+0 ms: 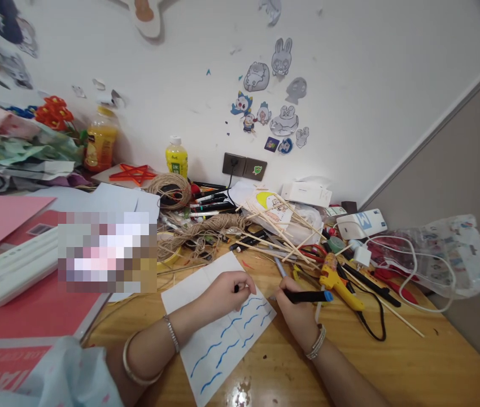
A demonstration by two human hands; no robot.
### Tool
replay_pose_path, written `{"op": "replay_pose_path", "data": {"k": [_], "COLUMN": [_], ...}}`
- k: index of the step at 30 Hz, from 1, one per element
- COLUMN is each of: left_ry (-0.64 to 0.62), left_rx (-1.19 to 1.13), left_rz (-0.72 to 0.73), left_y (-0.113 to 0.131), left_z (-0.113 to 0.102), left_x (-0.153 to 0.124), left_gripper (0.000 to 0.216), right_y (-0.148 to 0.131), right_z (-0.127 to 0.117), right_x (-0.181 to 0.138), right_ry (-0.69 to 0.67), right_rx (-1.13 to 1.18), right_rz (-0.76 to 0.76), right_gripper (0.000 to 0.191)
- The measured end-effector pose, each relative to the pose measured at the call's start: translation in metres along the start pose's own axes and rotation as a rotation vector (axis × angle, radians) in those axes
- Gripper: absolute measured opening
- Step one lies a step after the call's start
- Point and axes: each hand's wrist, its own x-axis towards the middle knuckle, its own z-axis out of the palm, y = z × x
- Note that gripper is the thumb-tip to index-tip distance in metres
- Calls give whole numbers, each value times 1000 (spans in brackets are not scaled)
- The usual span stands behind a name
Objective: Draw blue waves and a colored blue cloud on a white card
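Note:
A white sheet of paper (214, 339) with several blue wavy lines lies on the wooden table (392, 367). My left hand (225, 294) rests on the sheet in a loose fist, with a small dark thing, perhaps a pen cap, pinched between thumb and fingers. My right hand (295, 311) sits at the sheet's right edge, fingers closed round a black marker with a blue end (308, 296) that lies level and points right. Both wrists wear bracelets.
Beyond the sheet lie thin wooden sticks (282, 232), jute twine (197, 232), markers (208, 203), a yellow glue gun (339, 282), red scissors, a white charger with cable (362, 255) and a plastic bag (447, 254). A white keyboard (11, 265) and pink card sit left; two drink bottles stand by the wall.

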Motion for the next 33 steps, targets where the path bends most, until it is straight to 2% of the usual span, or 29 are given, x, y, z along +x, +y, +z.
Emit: {"op": "replay_pose_path", "data": {"k": [6,14,19,21,24,26,28,33], "left_ry": [64,181,222,259,306,320,335,398], "left_rx": [-14,32,69,82,93,92,89,98], "left_rz": [29,56,48,58,80,94,104,105], "left_y": [2,5,-5,-8,-7,-5,-5,-8], "left_z": [-4,-23,-16,-9,-2,-2,-6,-22], "left_x": [-2,-5,3,6,7,5,3,3], "left_gripper": [18,17,19,20,21,21,21,22], "right_y": [1,0,-5,-9,-16,-18,-16,-6], "right_z": [-9,-16,-16,-15,-12,-10,-8,-11], "right_x": [1,2,2,-1,-9,-15,-18,-13], "right_ry": [74,149,179,160,87,37,18,110], "right_rx": [-30,23,50,64,86,82,65,94], "right_rz": [43,41,-7,-49,-209,-318,-358,-217], "right_gripper": [26,26,24,21,14,10,8,16]}}
